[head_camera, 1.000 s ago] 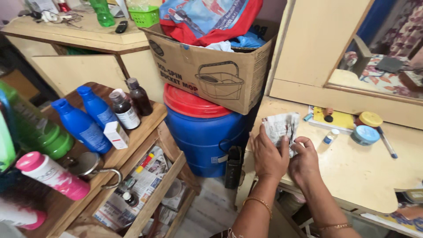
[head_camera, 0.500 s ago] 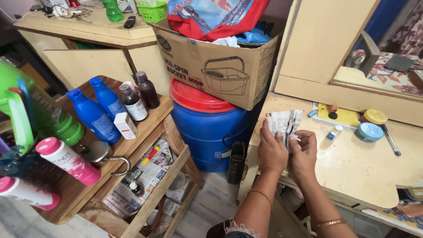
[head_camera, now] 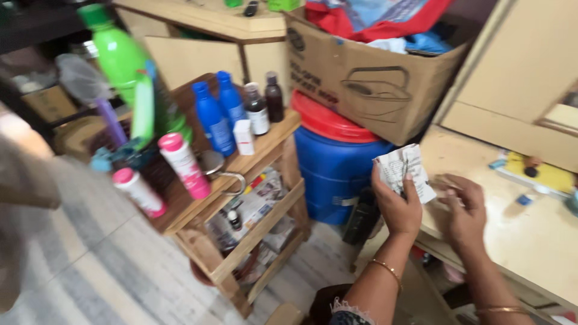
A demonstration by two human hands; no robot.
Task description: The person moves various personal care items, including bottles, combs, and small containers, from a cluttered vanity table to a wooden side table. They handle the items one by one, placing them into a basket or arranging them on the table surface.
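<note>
L hand [head_camera: 396, 207] grips folded paper [head_camera: 404, 172]; R hand [head_camera: 462, 209] prob. empty.

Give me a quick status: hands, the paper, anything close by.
Left hand grips crumpled paper, lifted off the table. Right hand empty, open over the table edge. Blue drum and cardboard box close on the left.

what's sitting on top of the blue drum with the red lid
A cardboard box rests on the blue drum's red lid, stuffed with red and blue cloth or bags. Whatever lies deeper in the box is covered.
</note>
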